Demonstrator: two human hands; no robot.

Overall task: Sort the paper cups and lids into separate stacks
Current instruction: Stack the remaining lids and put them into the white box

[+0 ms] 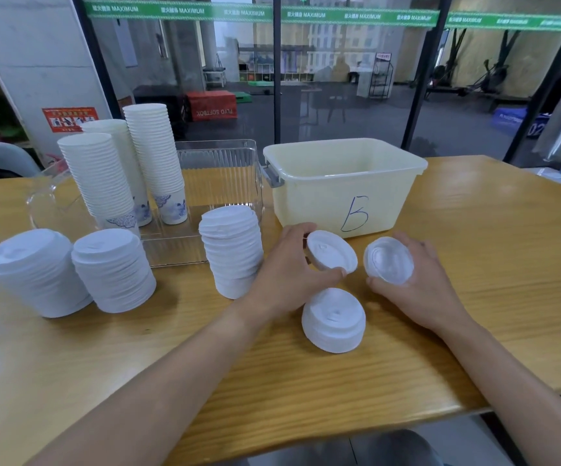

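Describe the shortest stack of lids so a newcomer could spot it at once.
Start at the pale yellow bin marked with a blue letter on the wooden table. Come straight toward the person, between the left hand and right hand, to the short lid stack. It stands alone, far lower than the three tall lid stacks further left.

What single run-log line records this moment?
left hand: holds lid | right hand: holds upturned lid | short lid stack: on table below
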